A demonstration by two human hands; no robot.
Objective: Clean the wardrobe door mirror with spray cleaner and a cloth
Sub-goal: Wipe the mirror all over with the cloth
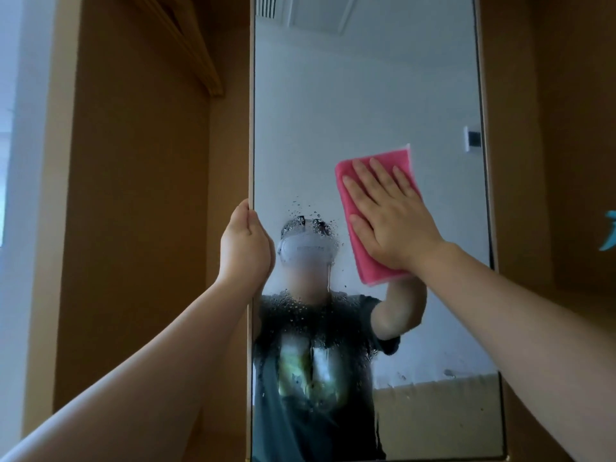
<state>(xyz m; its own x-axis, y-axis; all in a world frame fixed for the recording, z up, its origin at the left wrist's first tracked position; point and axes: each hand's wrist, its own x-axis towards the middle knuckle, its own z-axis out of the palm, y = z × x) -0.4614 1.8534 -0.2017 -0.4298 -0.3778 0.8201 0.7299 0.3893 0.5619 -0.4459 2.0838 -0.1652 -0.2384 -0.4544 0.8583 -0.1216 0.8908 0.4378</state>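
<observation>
The tall wardrobe door mirror [366,95] fills the middle of the view. Spray droplets [310,315] cover its lower left part. A folded pink cloth [350,181] lies flat against the glass right of centre. My right hand [396,215] presses on the cloth with straight, spread fingers. My left hand [245,245] grips the mirror door's left edge, fingers curled round it. No spray bottle is clearly in view.
Brown wardrobe panels stand on both sides, with a shelf [186,45] at the upper left. A small blue object [608,235] pokes in at the right edge. The mirror reflects a person wearing a headset, a white wall and a ceiling vent.
</observation>
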